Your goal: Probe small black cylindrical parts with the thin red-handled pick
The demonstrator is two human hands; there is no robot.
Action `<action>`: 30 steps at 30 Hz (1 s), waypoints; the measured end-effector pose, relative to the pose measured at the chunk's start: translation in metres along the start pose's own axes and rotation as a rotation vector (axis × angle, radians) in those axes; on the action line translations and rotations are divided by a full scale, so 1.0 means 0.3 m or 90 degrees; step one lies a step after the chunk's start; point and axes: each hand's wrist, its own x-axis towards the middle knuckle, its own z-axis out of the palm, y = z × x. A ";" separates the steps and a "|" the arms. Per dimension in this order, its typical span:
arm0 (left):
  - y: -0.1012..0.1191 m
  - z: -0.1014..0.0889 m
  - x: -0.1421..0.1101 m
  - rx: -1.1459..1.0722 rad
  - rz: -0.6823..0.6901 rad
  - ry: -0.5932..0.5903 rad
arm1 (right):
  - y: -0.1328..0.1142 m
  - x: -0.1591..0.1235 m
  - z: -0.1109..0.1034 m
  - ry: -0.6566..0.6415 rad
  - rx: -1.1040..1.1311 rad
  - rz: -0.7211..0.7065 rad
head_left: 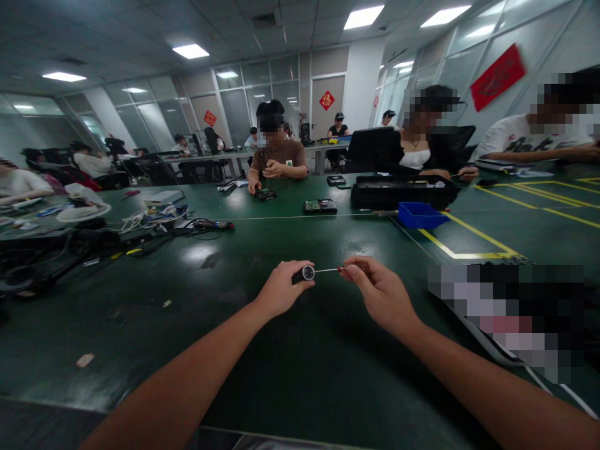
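Observation:
My left hand [281,289] is closed around a small black screwdriver handle [304,274] with a silver end, held just above the dark green table [234,325]. A thin metal bit [327,270] runs from the handle to the right. My right hand [377,290] pinches the bit's far tip between thumb and fingers. Both hands meet near the middle of the table, a little in front of me.
A blue bin [419,214] and a long black tray [402,190] lie at the far right beside yellow floor-tape lines. Circuit boards [320,205], cables [154,219] and tools sit farther back. Several people sit across and along the table. A blurred-out object [506,312] lies at my right.

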 end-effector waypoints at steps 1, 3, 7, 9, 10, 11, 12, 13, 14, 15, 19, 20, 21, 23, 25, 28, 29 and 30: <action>0.000 -0.001 -0.001 0.003 -0.001 -0.004 | 0.000 0.001 0.000 0.001 0.003 0.000; 0.001 -0.002 -0.002 0.009 -0.001 -0.008 | 0.000 0.003 -0.002 -0.001 0.002 0.000; 0.003 -0.006 -0.004 0.013 0.003 -0.010 | -0.015 0.002 -0.011 -0.007 -0.036 0.004; 0.004 -0.007 -0.005 0.018 0.001 -0.009 | -0.028 0.000 -0.015 -0.009 -0.047 0.000; 0.004 -0.007 -0.005 0.020 -0.001 -0.008 | -0.035 -0.002 -0.016 -0.009 -0.049 -0.004; 0.004 -0.006 -0.005 0.022 -0.001 -0.007 | -0.041 -0.003 -0.017 -0.009 -0.050 -0.009; 0.004 -0.006 -0.004 0.024 0.000 -0.006 | -0.046 -0.005 -0.018 -0.010 -0.051 -0.014; 0.003 -0.005 -0.004 0.027 0.000 -0.005 | -0.050 -0.006 -0.018 -0.012 -0.055 -0.019; 0.003 -0.005 -0.004 0.029 0.000 -0.003 | -0.052 -0.008 -0.018 -0.015 -0.058 -0.023; 0.003 -0.004 -0.004 0.030 -0.002 0.000 | -0.053 -0.009 -0.018 -0.018 -0.062 -0.026; -0.001 -0.004 -0.002 0.038 -0.009 0.011 | -0.045 -0.012 -0.016 -0.024 -0.075 -0.033; -0.002 -0.004 -0.002 0.039 -0.008 0.014 | -0.042 -0.012 -0.015 -0.025 -0.078 -0.032; -0.004 -0.004 -0.002 0.040 -0.007 0.017 | -0.041 -0.012 -0.015 -0.026 -0.082 -0.029; -0.007 -0.003 -0.002 0.038 -0.005 0.021 | -0.041 -0.011 -0.015 -0.028 -0.086 -0.026; -0.011 -0.002 -0.001 0.037 -0.003 0.022 | -0.045 -0.011 -0.018 -0.031 -0.088 -0.029; -0.013 0.000 -0.001 0.040 -0.002 0.025 | -0.053 -0.014 -0.021 -0.050 -0.092 -0.052; -0.013 0.001 0.000 0.041 -0.001 0.025 | -0.055 -0.016 -0.021 -0.062 -0.092 -0.062; -0.012 0.001 0.000 0.043 0.000 0.025 | -0.057 -0.018 -0.021 -0.075 -0.092 -0.072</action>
